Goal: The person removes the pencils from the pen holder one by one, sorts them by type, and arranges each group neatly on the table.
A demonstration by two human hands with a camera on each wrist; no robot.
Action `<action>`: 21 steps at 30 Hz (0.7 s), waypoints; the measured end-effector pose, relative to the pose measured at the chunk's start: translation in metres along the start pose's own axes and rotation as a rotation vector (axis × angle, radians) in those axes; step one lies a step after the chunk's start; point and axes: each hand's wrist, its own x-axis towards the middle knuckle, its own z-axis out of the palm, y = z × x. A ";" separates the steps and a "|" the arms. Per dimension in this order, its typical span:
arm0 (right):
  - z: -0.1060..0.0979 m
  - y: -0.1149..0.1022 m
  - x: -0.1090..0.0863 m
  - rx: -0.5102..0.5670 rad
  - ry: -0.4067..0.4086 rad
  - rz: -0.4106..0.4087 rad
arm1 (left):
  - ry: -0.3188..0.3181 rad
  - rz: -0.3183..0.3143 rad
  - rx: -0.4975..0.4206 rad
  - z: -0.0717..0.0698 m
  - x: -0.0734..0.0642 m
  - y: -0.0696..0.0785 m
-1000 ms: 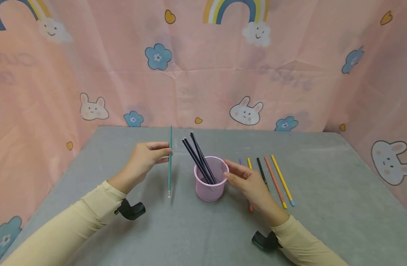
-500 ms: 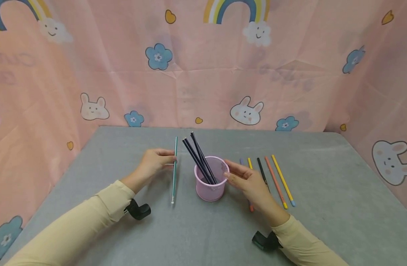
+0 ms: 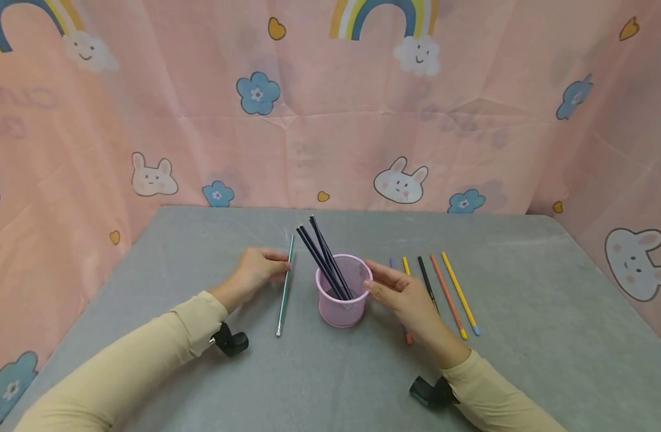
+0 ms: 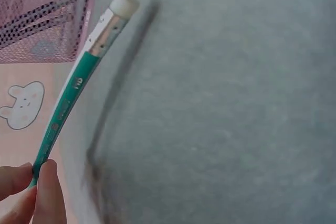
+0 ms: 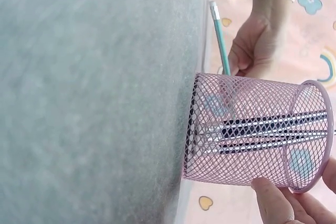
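Observation:
My left hand (image 3: 252, 275) pinches a green pencil (image 3: 284, 303) between thumb and fingers, left of the cup. In the left wrist view its white eraser (image 4: 125, 6) points away from the fingers, and a separate shadow lies on the cloth. A pink mesh pencil cup (image 3: 340, 313) stands upright at the middle of the table. Several dark pencils (image 3: 315, 253) lean to the left inside it. My right hand (image 3: 411, 309) holds the cup at its right rim; the right wrist view shows the thumb and fingers (image 5: 273, 200) there.
Right of the cup lie a yellow pencil (image 3: 460, 293), an orange pencil (image 3: 447, 294), a black pencil (image 3: 424, 277) and others, partly behind the right hand. Grey cloth covers the table (image 3: 330, 384). A pink patterned curtain (image 3: 320, 138) hangs behind it.
My left hand has moved right and nearer, lowering the green pencil towards the table. The pencil now slants, its eraser end to the left. The right hand and the cup have stayed put.

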 end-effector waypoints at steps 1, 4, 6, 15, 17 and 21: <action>0.000 0.000 0.000 0.001 -0.002 0.000 | 0.003 -0.002 0.009 0.001 0.001 -0.001; 0.000 0.001 0.000 0.004 -0.005 0.005 | 0.004 -0.012 0.014 0.002 0.002 -0.003; 0.000 0.000 0.000 0.006 -0.006 0.004 | 0.005 -0.024 0.004 0.002 0.003 -0.004; 0.000 -0.001 -0.001 0.000 -0.002 0.004 | -0.009 -0.061 -0.022 0.007 0.009 -0.011; 0.000 -0.001 0.000 -0.001 -0.002 0.005 | -0.008 -0.068 -0.026 0.007 0.010 -0.012; 0.000 -0.001 0.000 -0.001 -0.008 0.001 | -0.003 -0.091 -0.037 0.008 0.011 -0.013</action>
